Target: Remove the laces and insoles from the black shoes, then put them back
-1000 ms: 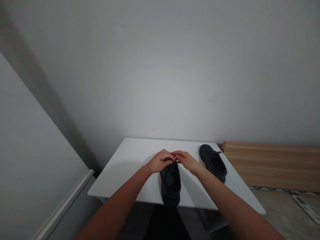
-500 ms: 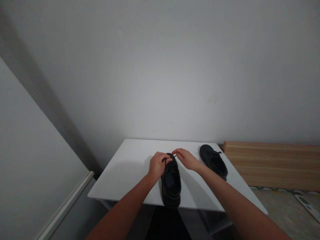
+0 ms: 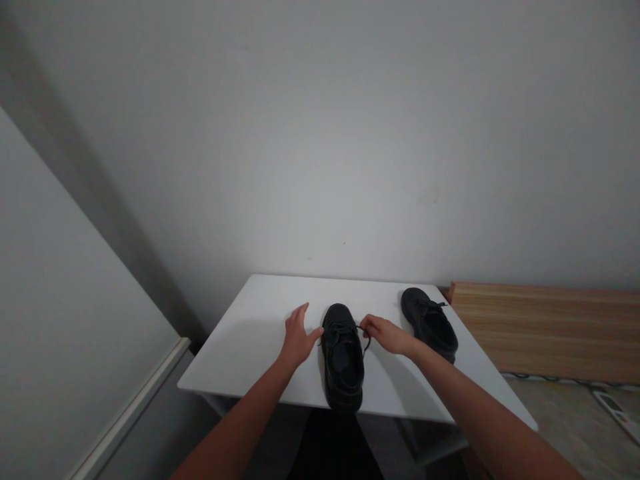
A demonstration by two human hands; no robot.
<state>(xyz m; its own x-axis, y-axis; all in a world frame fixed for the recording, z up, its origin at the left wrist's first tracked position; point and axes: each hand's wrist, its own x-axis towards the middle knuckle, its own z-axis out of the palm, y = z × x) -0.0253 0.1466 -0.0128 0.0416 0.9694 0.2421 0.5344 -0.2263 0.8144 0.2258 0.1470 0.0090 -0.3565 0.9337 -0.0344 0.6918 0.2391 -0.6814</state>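
A black lace-up shoe lies on the white table, toe pointing away from me and heel at the near edge. My left hand is open just left of the shoe, fingers spread, thumb near its side. My right hand is on the shoe's right side, fingers pinched on a black lace that loops down from them. A second black shoe sits farther right on the table, untouched.
A plain wall stands right behind the table. A light wooden board lies to the right, beside the second shoe. A white remote-like object rests on the floor at far right. A pale panel runs along the left.
Both hands left the toe end of the shoe. My left hand let go and opened beside the shoe; my right hand drew the lace out to the right.
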